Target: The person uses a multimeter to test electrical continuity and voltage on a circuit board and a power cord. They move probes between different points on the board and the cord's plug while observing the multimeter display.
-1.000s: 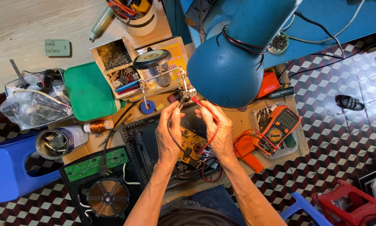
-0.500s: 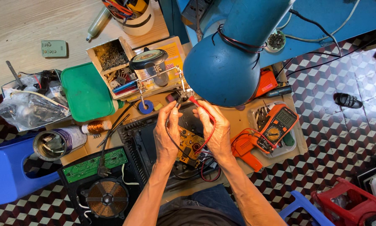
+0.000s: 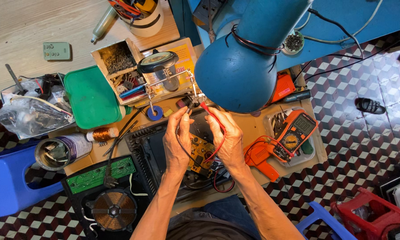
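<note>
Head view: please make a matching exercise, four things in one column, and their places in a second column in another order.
1. red test probe
2. black test probe
3. orange multimeter
4. green plastic lid

a. far left on the bench
b. in the right hand
c. in a clear tray at right
d. in the left hand

Pairs: 1-b, 2-d, 3-c, 4-a

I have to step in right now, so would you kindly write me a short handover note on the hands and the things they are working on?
Left hand: holds the black probe, tip up at the clamp stand.
Right hand: holds the red probe, tip beside the black one.
Yellow circuit board lies between the hands; the orange meter sits in a tray to the right.
Done: both probes up at the clamp.
Left: the meter's screen is too small to tell.
</note>
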